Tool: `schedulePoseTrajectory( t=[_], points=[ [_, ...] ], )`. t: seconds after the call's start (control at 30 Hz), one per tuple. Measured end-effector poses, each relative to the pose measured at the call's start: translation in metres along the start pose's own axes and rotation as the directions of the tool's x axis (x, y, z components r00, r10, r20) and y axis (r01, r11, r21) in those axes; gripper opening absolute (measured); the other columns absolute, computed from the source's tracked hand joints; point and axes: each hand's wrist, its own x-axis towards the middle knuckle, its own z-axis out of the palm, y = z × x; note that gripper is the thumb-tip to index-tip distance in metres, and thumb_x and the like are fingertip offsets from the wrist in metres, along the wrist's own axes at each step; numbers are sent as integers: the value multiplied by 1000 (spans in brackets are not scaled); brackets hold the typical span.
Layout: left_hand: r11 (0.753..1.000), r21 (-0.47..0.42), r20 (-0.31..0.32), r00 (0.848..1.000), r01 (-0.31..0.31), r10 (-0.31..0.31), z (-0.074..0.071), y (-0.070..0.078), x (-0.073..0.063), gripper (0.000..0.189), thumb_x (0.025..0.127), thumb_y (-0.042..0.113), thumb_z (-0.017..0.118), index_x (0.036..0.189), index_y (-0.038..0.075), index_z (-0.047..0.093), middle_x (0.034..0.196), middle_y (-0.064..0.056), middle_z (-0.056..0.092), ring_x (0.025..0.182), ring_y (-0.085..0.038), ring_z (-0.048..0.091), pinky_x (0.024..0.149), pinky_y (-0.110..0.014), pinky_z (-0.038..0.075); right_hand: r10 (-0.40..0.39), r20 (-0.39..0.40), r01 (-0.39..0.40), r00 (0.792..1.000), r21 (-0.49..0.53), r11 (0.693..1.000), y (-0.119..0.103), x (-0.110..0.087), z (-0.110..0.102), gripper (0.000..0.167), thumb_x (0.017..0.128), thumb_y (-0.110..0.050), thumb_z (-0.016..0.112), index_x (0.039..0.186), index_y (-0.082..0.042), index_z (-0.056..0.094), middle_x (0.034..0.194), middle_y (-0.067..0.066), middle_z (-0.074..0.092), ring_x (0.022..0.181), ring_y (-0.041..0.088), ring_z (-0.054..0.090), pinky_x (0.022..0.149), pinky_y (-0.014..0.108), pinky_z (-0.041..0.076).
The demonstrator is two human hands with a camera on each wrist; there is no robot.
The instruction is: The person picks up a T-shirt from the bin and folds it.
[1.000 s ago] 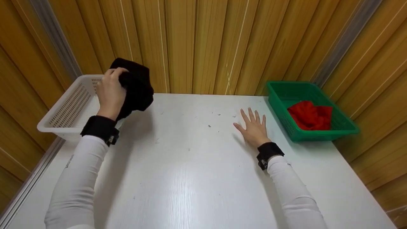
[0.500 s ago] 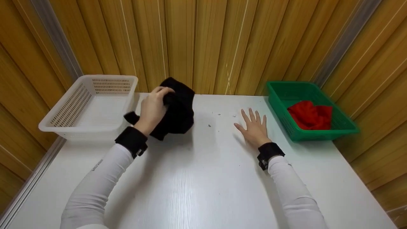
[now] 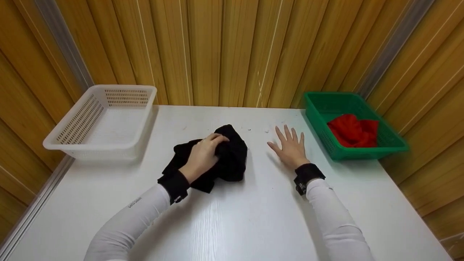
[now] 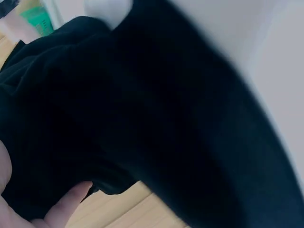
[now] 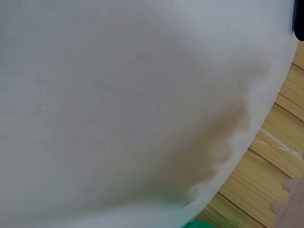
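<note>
My left hand (image 3: 203,156) grips a bunched piece of black cloth (image 3: 232,163) over the middle of the white table. Its loose folds spread to both sides of the hand. In the left wrist view the black cloth (image 4: 156,109) fills most of the picture, and the left fingers (image 4: 69,202) press into its lower edge. To the right, my right hand (image 3: 290,148) is spread with straight fingers just above or on the table, holding nothing; I cannot tell whether it touches. The right wrist view catches only a few fingertips (image 5: 289,204) at its edge.
At the back left stands a white perforated basket (image 3: 99,146) with nothing visible in it. A green basket (image 3: 369,154) at the back right holds a crumpled red cloth (image 3: 353,132). A yellow wood-look wall (image 3: 232,54) closes off the table's (image 3: 232,224) back edge.
My left hand has carried the black cloth from over the white basket rightward and down to the middle of the table. The right hand has stayed almost still.
</note>
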Motion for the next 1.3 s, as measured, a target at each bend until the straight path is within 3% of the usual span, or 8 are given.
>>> schedulePoseTrajectory(
  t=[0.17,0.37,0.47,0.67,0.77,1.0,1.13,1.3],
  points=[
    [998,-59,151,988,-33,41,7,-10,-10,63,85,-1,72,142,21,57,154,-11,52,139,-38,54,110,-60,48,-13,4,13,1000,-1,1000,0,-1,3,80,104,-63,39,166,-19,14,173,21,8,160,47,4,126,70,-7],
    [982,-95,381,905,-166,190,4,-24,-22,84,94,39,73,163,29,26,172,-16,20,159,-43,21,127,-68,14,-24,19,24,1000,-10,1000,-4,-1,4,80,104,-64,38,166,-20,14,173,21,9,161,47,4,126,69,-7],
    [980,-121,405,893,-161,197,-1,-31,-27,89,95,55,66,165,34,15,174,-12,12,161,-39,15,129,-66,9,-45,27,45,999,-9,999,-10,-1,3,79,104,-64,39,166,-20,16,173,21,10,161,46,5,127,69,-5],
    [991,-123,402,910,-58,103,-12,-48,-39,84,100,60,54,166,31,10,173,-13,18,161,-34,19,130,-64,8,-130,37,130,991,-5,991,-32,-4,2,75,103,-62,43,164,-20,28,171,17,23,159,43,18,129,66,6],
    [993,-113,426,904,29,22,-16,-57,-44,87,100,60,54,167,24,10,172,-16,18,161,-36,19,130,-63,7,-193,29,193,981,-7,981,-44,-4,1,73,103,-61,45,162,-19,33,169,17,29,157,43,26,129,65,14],
    [990,0,524,844,138,-117,-16,-72,-52,98,93,72,53,165,15,19,173,-20,15,160,-44,12,128,-67,5,-383,16,377,924,129,917,-79,-9,3,73,100,-58,55,161,-23,36,169,9,34,155,37,35,127,58,26],
    [989,54,567,811,141,-147,-15,-73,-52,104,88,79,53,165,16,22,173,-17,14,160,-47,10,127,-71,7,-465,24,452,885,202,869,-96,-15,7,72,99,-55,60,161,-27,35,168,6,35,153,34,39,123,55,37],
    [988,106,590,792,117,-157,-15,-70,-51,109,83,77,63,164,15,24,174,-15,10,160,-48,6,125,-73,8,-523,-15,511,852,239,826,-106,-16,13,64,100,-35,67,157,-20,43,161,7,48,145,31,50,118,49,45]
  ],
)
